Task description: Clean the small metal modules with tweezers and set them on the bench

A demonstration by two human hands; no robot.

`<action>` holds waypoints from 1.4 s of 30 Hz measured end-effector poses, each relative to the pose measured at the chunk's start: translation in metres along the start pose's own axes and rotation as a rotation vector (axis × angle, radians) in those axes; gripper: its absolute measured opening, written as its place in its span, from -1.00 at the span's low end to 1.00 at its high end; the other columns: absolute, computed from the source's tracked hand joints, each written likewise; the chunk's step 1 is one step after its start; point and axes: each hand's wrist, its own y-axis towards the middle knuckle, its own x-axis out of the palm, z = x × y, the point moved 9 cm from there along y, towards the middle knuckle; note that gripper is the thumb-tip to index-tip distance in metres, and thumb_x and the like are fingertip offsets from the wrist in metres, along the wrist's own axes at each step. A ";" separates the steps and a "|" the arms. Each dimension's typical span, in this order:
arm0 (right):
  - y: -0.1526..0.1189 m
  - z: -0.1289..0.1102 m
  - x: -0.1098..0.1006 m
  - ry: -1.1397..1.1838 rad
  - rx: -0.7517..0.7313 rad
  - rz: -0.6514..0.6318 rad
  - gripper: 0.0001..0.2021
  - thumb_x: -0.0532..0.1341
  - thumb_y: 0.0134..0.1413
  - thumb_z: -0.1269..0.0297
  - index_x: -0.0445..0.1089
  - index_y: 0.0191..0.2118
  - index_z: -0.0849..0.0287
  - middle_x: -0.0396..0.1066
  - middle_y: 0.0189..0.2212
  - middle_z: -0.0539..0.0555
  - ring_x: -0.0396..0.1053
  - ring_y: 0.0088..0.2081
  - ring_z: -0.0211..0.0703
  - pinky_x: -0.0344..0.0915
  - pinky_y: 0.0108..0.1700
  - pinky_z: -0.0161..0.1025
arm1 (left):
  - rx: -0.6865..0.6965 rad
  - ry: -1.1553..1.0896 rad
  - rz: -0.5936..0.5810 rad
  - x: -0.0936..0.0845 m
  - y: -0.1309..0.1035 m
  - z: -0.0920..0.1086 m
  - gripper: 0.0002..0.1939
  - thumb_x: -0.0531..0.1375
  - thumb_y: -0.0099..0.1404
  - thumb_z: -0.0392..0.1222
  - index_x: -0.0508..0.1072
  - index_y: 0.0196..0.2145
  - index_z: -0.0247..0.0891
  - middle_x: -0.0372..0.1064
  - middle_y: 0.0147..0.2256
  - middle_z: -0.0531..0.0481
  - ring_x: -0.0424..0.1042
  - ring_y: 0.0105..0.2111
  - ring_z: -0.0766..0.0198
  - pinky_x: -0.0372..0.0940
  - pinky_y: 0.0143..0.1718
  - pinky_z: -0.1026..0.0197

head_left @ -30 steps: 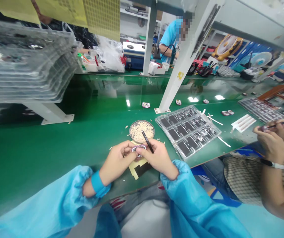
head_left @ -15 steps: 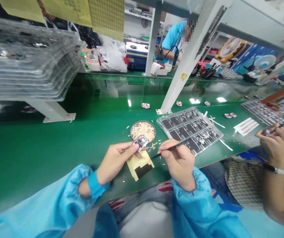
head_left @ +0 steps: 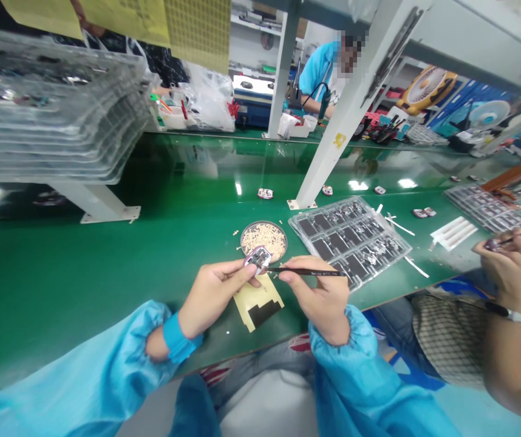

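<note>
Between thumb and fingers, my left hand grips a small rounded electronic device with a purple rim and exposed inner parts. My right hand is closed around black tweezers, whose tip reaches the device's face. Whether the tip pinches anything is too small to tell. Just behind the device stands a round dish of tiny cream-coloured pieces. Under my left fingers lies a yellow sheet with a black patch.
Right of the dish lies a clear compartment tray of black rectangular parts. A white post rises behind it. Stacked clear trays stand at far left. Beside me, a co-worker's hands hold a similar device. White strips lie between us.
My right hand has turned and shifted slightly left, bringing the tweezers from pointing down beside the yellow sheet up to the device. My left hand keeps its hold, nearly still.
</note>
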 end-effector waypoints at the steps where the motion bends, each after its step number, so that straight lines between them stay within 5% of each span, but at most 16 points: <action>1: 0.000 0.000 0.000 0.006 -0.001 0.003 -0.85 0.42 0.08 0.39 0.55 -0.20 0.08 0.61 -0.28 0.05 0.57 -0.21 -0.07 0.51 -0.10 -0.09 | 0.002 0.006 0.001 0.000 0.000 0.000 -0.65 0.30 0.26 0.09 0.68 -0.33 -0.28 0.60 -0.39 -0.04 0.43 -0.43 0.24 0.30 -0.35 0.27; 11: -0.003 0.014 0.000 -0.066 0.155 0.092 -0.97 0.37 0.13 0.31 0.55 -0.29 0.10 0.59 -0.35 0.06 0.56 -0.28 -0.09 0.49 -0.16 -0.14 | -0.002 -0.015 0.015 0.000 -0.001 0.002 -0.62 0.33 0.21 0.12 0.68 -0.33 -0.31 0.63 -0.34 -0.09 0.52 -0.37 0.15 0.40 -0.28 0.21; 21: -0.017 0.032 0.015 0.130 0.324 0.176 -0.88 0.33 0.18 0.27 0.41 -0.34 0.13 0.53 -0.42 0.07 0.54 -0.36 -0.11 0.49 -0.26 -0.15 | 0.021 -0.010 0.049 -0.004 0.000 -0.001 -0.64 0.30 0.25 0.11 0.68 -0.31 -0.28 0.61 -0.35 -0.08 0.40 -0.42 0.21 0.31 -0.34 0.23; 28: -0.009 0.024 0.008 0.271 0.233 0.184 -0.88 0.24 0.27 0.30 0.35 -0.33 0.12 0.45 -0.45 0.01 0.49 -0.43 -0.17 0.45 -0.36 -0.20 | 0.012 -0.031 0.019 -0.005 0.002 -0.006 -0.61 0.26 0.31 0.13 0.67 -0.29 -0.27 0.60 -0.37 -0.08 0.30 -0.47 0.29 0.22 -0.37 0.28; 42: -0.001 0.011 0.006 0.012 0.102 0.032 -0.99 0.31 0.18 0.36 0.48 -0.27 0.11 0.54 -0.37 0.05 0.51 -0.32 -0.13 0.46 -0.22 -0.17 | -0.004 -0.021 0.033 -0.003 0.000 -0.002 -0.61 0.32 0.23 0.14 0.69 -0.31 -0.28 0.62 -0.38 -0.08 0.37 -0.48 0.29 0.29 -0.40 0.29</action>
